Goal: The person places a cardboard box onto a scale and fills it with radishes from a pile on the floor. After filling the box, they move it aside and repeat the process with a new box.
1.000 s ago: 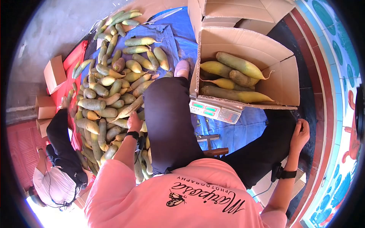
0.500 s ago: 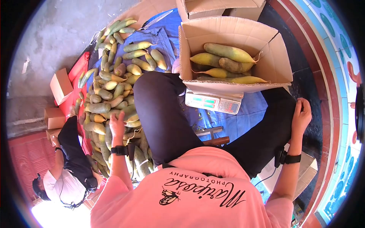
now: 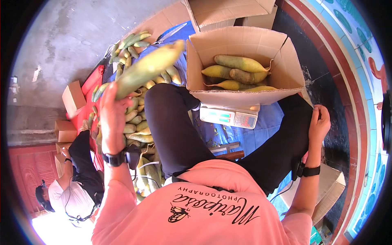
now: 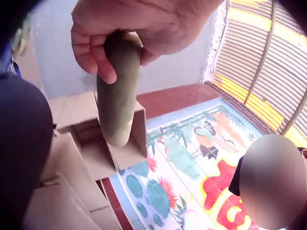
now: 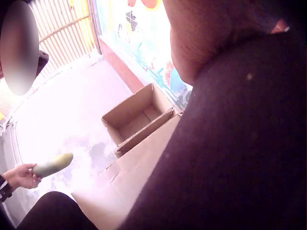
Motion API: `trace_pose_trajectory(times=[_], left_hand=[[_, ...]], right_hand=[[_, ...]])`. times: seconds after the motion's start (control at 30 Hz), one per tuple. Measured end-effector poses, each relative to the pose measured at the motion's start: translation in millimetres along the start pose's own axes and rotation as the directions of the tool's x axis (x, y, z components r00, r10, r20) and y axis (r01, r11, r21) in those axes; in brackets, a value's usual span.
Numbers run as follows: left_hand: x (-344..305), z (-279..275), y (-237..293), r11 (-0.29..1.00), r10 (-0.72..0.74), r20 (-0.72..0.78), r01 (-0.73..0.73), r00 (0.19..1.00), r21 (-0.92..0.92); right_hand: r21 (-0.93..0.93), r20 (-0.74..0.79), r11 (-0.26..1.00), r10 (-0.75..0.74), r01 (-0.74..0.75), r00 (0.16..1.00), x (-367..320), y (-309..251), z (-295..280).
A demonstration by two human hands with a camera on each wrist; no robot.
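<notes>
My left hand [image 3: 112, 116] is raised over the pile and grips a green radish [image 3: 151, 67] by its thick end. The yellowish end of this radish slants up to the right, blurred. In the left wrist view, its green body [image 4: 117, 100] hangs between thumb and curled fingers. My right hand [image 3: 319, 124] rests on my right knee, holding nothing, its fingers loosely bent. Several more radishes [image 3: 241, 62] lie in an open cardboard box [image 3: 245, 97], which stands on a digital scale [image 3: 228, 116] between my legs.
A heap of radishes [image 3: 132, 118] spreads on a blue tarp [image 3: 265, 126] left of my leg. Another open box [image 3: 228, 10] stands beyond the scale. At far left another person [image 3: 75, 192] sits near small boxes [image 3: 73, 98]. A tiled wall [image 3: 347, 24] borders the right.
From low at the pile, my left hand has risen toward the wall side, now with a radish in its grip. The right hand stays on the knee. The head view has shifted slightly.
</notes>
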State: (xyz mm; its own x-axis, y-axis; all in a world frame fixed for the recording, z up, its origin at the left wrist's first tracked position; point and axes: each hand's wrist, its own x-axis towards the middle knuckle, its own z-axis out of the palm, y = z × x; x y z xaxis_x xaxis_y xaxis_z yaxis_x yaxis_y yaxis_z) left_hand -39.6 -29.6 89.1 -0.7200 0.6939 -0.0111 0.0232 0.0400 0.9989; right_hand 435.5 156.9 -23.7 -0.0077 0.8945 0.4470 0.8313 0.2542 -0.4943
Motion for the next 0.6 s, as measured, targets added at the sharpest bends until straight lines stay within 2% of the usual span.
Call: trace_pose_trajectory(times=[0.07,0.1,0.2,0.27,0.37,0.43,0.47,0.53,0.57,0.6], left_hand=[[4,37,6,0.999,-0.011,0.052,0.009,0.999,0.05],[6,52,7,0.994,-0.05,0.131,0.037,0.99,0.106],[16,95,0,0.976,-0.128,0.353,0.055,0.927,0.211],[24,121,-12,0.964,-0.226,0.431,0.137,0.874,0.228],[29,160,-31,0.941,-0.306,0.465,0.19,0.831,0.281],[35,179,-46,0.918,-0.391,0.504,0.286,0.771,0.275],[40,181,-52,0.918,-0.391,0.503,0.287,0.771,0.274],[45,184,-59,0.856,-0.325,0.559,-0.014,0.762,0.517],[45,183,-58,0.856,-0.325,0.557,-0.012,0.764,0.516],[44,179,-56,0.811,-0.181,0.554,-0.195,0.812,0.551]], right_hand=[[0.014,-0.002,1.0,-0.006,0.006,1.0,-1,-2,-1],[0.021,0.004,1.0,-0.009,0.009,1.0,-1,-3,-2],[0.049,-0.013,0.999,-0.009,0.01,1.0,-1,-1,-2],[0.05,-0.01,0.999,0.001,0.0,1.0,-1,0,-2],[0.063,0.001,0.998,0.019,-0.019,1.0,0,-3,-2],[0.072,0.012,0.997,0.027,-0.028,1.0,1,-3,-2],[0.067,-0.008,0.998,-0.001,0.002,1.0,1,-2,-1],[0.061,-0.021,0.998,-0.031,0.033,0.999,0,0,0],[0.065,-0.017,0.997,-0.027,0.029,0.999,0,1,0],[0.069,-0.014,0.997,-0.022,0.023,1.0,0,2,0]])
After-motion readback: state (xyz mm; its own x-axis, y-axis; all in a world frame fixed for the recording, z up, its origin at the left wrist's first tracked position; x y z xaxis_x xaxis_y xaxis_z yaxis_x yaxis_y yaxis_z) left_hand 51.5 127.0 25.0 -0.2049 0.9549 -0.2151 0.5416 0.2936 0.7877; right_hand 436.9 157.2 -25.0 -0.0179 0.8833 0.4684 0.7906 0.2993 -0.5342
